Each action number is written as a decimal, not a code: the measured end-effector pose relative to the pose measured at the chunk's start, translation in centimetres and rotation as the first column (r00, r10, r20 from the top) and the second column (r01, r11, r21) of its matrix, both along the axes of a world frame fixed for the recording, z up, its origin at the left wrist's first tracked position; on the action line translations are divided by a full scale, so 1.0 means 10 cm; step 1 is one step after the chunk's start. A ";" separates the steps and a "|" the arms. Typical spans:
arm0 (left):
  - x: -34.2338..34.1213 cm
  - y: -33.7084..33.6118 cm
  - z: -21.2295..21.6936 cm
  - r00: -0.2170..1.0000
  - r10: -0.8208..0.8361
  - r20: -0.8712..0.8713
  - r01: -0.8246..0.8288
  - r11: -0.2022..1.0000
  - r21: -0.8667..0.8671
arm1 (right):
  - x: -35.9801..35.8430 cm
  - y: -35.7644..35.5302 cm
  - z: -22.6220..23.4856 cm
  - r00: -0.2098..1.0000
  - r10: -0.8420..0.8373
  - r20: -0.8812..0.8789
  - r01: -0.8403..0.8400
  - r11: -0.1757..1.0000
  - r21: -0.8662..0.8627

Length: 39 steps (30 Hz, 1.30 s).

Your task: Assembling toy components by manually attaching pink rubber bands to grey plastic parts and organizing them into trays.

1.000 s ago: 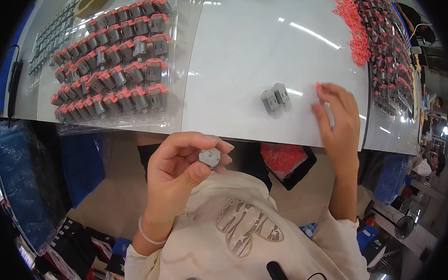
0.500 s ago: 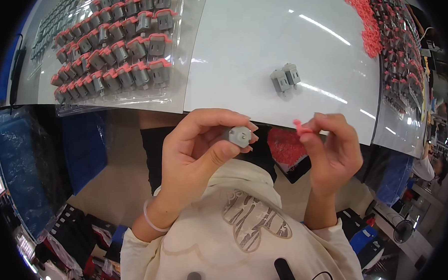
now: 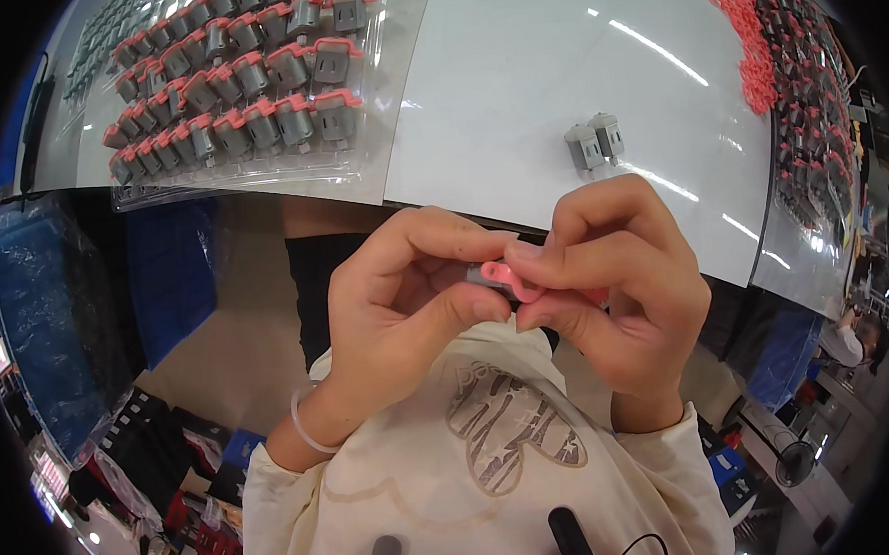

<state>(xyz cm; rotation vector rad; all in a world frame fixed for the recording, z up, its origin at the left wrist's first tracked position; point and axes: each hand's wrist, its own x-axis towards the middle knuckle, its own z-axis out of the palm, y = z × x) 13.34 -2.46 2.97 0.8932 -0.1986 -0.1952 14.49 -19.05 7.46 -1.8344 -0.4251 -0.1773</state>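
Observation:
Thumb and fingers of my left hand (image 3: 396, 299) are closed round a small grey motor (image 3: 476, 275), of which only a part shows. With a pinch, my right hand (image 3: 619, 290) holds a pink plastic clip (image 3: 509, 277) against the motor's end. The fingertips of both hands meet there, above my lap and just in front of the table edge. How far the clip sits on the motor is hidden by the fingers. Two bare grey motors (image 3: 595, 142) stand side by side on the white table beyond my right hand.
At the left, a clear plastic tray (image 3: 345, 168) holds rows of motors with pink clips. Loose pink clips (image 3: 756, 80) lie heaped on the far right of the white table (image 3: 497, 107), beside more clipped motors (image 3: 805, 133). Another person (image 3: 849, 344) is at the right edge.
My right hand has moved left and brought the pink clip onto the motor's end. The left hand keeps its hold on the motor. The whole view has shifted slightly.

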 end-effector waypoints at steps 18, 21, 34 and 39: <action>-0.06 0.00 0.09 0.999 -0.044 -0.017 0.046 0.991 0.129 | 0.04 -0.18 -0.05 0.981 0.126 0.148 -0.100 0.980 -0.169; -0.08 -0.03 0.21 0.998 0.024 0.060 -0.042 0.947 0.318 | 0.05 -0.21 -0.06 0.963 0.172 0.209 -0.129 0.970 -0.206; 0.07 0.04 0.15 0.998 0.010 0.065 -0.020 0.988 0.150 | 0.09 -0.10 -0.05 0.984 0.130 -0.124 -0.122 0.990 0.071; 0.09 0.15 0.11 0.998 -0.013 -0.058 0.024 0.982 0.186 | 0.10 0.10 0.02 0.988 0.003 -0.157 -0.012 0.998 -0.060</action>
